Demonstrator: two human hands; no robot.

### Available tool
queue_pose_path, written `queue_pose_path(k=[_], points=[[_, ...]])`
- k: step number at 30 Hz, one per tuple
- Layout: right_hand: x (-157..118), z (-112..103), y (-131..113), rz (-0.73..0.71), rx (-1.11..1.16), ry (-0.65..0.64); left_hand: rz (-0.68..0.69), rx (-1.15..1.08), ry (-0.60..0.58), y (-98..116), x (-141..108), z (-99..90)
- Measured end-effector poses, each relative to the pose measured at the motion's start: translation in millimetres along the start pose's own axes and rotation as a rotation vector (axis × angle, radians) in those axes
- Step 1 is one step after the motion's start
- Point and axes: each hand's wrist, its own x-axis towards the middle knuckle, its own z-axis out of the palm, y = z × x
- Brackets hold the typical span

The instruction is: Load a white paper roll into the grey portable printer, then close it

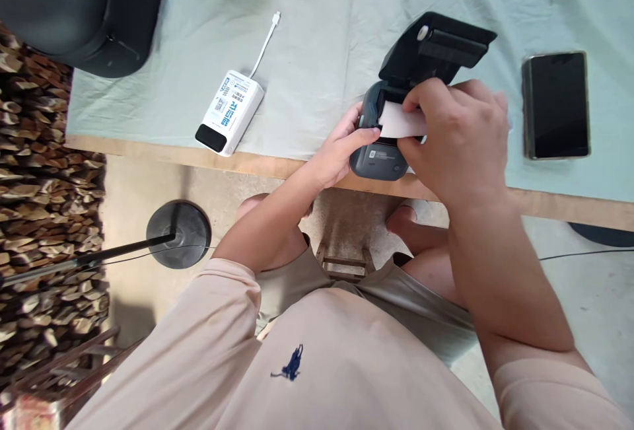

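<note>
A dark grey portable label printer (379, 164) sits at the front edge of the table, its black lid (436, 40) swung up. My left hand (341, 146) is closed round the printer's left side, with the thumb at the rim of the paper bay. Over the bay, my right hand (460, 133) pinches a strip of white paper (399, 121) between thumb and fingers. The paper lies partly inside the bay. Whether a roll is attached to it is hidden behind my right hand.
On the pale green cloth (317, 40) lie a white power bank (230, 113) with a short cable at left and a black phone (557, 105) at right. A black case (89, 7) stands far left. Below are a round stand base (178, 245) and stacked firewood (54, 218).
</note>
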Motion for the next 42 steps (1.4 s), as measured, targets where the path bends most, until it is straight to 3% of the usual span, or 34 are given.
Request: queue_pose_path(k=[11,16,20,25,28,31,36,39,42], points=[[-3,21,8,-0.095,0.022,0.146,-0.010,-0.090,0.033,7,-1,3.3],[-9,32,7,-0.268,0.003,0.237,-0.030,-0.175,-0.005,11,-1,3.8],[-11,36,12,-0.366,0.051,0.242,-0.016,-0.089,0.074,10,-2,2.4],[-4,24,20,-0.311,0.046,0.318,-0.033,0.003,0.077,5,-1,-2.3],[2,7,23,-0.185,0.127,0.387,-0.030,0.055,0.048,4,0,-4.7],[6,-6,29,-0.070,0.235,0.309,-0.049,0.121,0.003,5,-1,-7.2],[11,-8,37,-0.088,0.331,0.181,-0.060,0.200,-0.071,7,-2,-11.8],[10,-8,28,-0.066,0.341,0.139,-0.055,0.218,-0.076,7,-1,-13.5],[7,-9,14,0.009,0.366,0.181,-0.050,0.211,-0.077,8,-1,-13.6]])
